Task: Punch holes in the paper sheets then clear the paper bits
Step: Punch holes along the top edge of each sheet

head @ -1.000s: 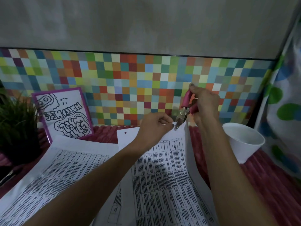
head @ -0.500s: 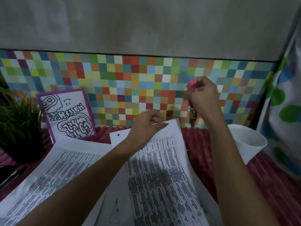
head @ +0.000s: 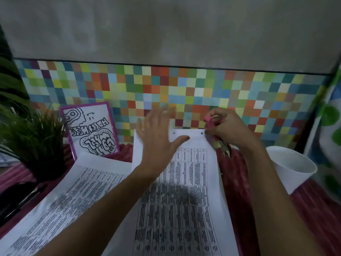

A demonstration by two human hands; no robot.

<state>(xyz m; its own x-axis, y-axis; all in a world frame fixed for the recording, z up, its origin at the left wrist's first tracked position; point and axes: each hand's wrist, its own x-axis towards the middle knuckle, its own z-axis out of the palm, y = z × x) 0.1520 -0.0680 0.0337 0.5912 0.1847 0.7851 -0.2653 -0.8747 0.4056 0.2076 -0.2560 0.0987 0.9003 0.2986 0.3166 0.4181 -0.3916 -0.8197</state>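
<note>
A printed paper sheet [head: 191, 174] lies in front of me with two punched holes near its top edge. My left hand [head: 158, 139] hovers over the sheet's top left part, fingers spread and straight, blurred by motion. My right hand [head: 227, 128] grips the pink-handled hole punch [head: 209, 121] just off the sheet's top right corner; its metal jaws [head: 226, 147] hang below the hand. A second printed sheet [head: 73, 196] lies to the left.
A white paper cup [head: 291, 169] stands at the right on the red ribbed cloth [head: 313, 209]. A purple-framed drawing [head: 90, 130] leans on the coloured tile wall. A potted green plant [head: 33, 141] stands left, with a dark object [head: 16, 198] below it.
My left hand has let go of the sheet's top edge and opened, lifting with fingers spread. The right hand with the punch has moved off the paper to its right corner.
</note>
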